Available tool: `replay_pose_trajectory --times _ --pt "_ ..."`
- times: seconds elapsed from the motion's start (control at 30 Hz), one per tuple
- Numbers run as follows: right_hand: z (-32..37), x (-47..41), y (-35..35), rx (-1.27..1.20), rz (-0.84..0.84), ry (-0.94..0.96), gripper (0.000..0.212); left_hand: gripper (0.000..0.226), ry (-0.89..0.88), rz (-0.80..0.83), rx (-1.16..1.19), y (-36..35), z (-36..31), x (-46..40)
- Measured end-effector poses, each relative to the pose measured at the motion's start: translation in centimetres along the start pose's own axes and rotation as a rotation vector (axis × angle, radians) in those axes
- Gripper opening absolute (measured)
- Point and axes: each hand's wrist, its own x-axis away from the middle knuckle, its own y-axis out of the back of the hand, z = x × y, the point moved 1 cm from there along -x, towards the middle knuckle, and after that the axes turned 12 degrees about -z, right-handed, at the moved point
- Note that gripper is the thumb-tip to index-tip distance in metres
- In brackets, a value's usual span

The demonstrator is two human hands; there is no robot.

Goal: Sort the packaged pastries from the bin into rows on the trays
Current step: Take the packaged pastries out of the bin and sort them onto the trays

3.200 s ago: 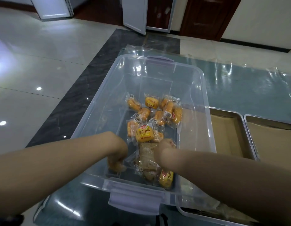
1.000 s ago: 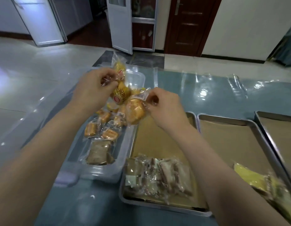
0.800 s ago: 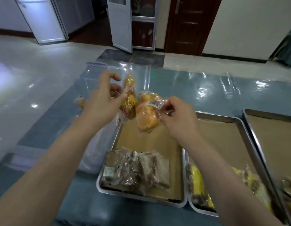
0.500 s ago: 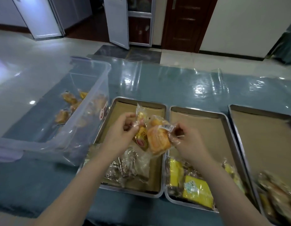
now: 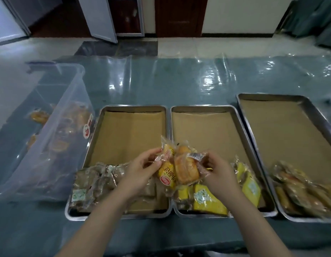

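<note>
My left hand (image 5: 141, 170) pinches a yellow-labelled pastry packet (image 5: 167, 176) and my right hand (image 5: 217, 170) pinches a clear packet with a golden bun (image 5: 186, 168). Both packets hang above the seam between the left tray (image 5: 132, 108) and the middle tray (image 5: 203, 108). Brown packaged pastries (image 5: 95, 184) lie in a row at the left tray's near end. Yellow packets (image 5: 209, 200) lie at the middle tray's near end. The clear plastic bin (image 5: 55, 138) at the left still holds several orange packets (image 5: 38, 116).
A third metal tray (image 5: 276, 96) at the right holds brownish packets (image 5: 300, 188) at its near end. All trays are lined with brown paper. The table is covered in shiny blue-green plastic sheet (image 5: 188, 80). Open doors and tiled floor lie beyond the table.
Both hands lifted packets out of the bin and carried them right and down, to just above the near ends of the left and middle trays.
</note>
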Motion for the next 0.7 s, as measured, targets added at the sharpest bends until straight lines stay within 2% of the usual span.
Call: replay_pose_trajectory --times 0.1,0.27,0.53,0.7 --pt "-1.2 0.8 1.7 0.037 -0.025 0.039 0.027 0.039 0.011 0.055 -0.04 -2.3 0.1 0.1" --pt "-4.8 0.0 6.2 0.021 -0.024 0.06 0.027 0.038 -0.007 0.103 -0.036 -8.2 -0.6 0.3" --pt "-11.6 -3.2 17.9 0.06 -0.04 0.083 0.041 0.036 0.014 0.11 0.021 -22.0 -2.1 1.6" --pt "-17.5 -5.1 25.0 0.047 -0.116 0.053 0.029 0.037 0.008 0.14 0.043 -30.9 -2.9 1.7"
